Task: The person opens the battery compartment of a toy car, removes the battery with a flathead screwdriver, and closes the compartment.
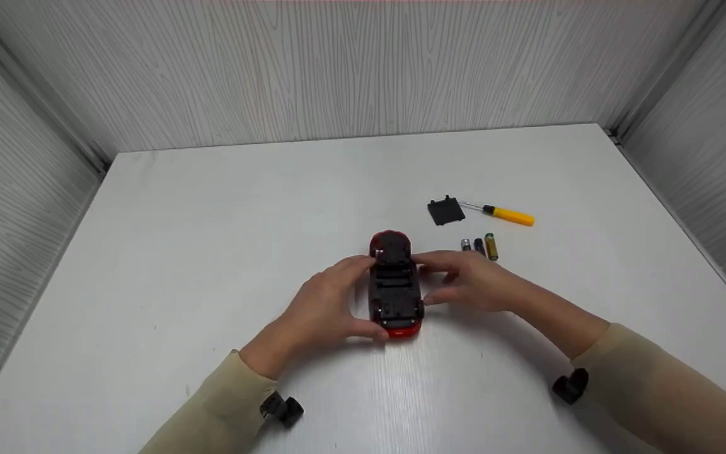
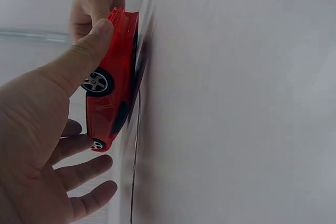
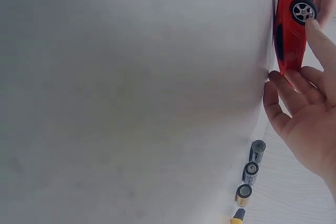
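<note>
A red toy car (image 1: 396, 309) lies upside down on the white table, its black underside facing up and an open recess (image 1: 394, 277) across the middle. My left hand (image 1: 319, 309) holds the car from the left, thumb at the near end and forefinger by the far wheel. From the right, my right hand (image 1: 479, 280) holds the other side. In the right wrist view its thumb touches a wheel (image 3: 303, 11) and its curved fingers (image 3: 283, 90) lie at the car's end. The left wrist view shows the thumb (image 2: 94, 40) against the red body (image 2: 107, 111).
Beyond the right hand stand three small batteries (image 1: 491, 246) in a row, partly hidden by that hand. Farther back lie a square black cover (image 1: 446, 210) and a screwdriver with a yellow handle (image 1: 511, 216). Pale wood-grain panels (image 1: 350, 69) enclose the table.
</note>
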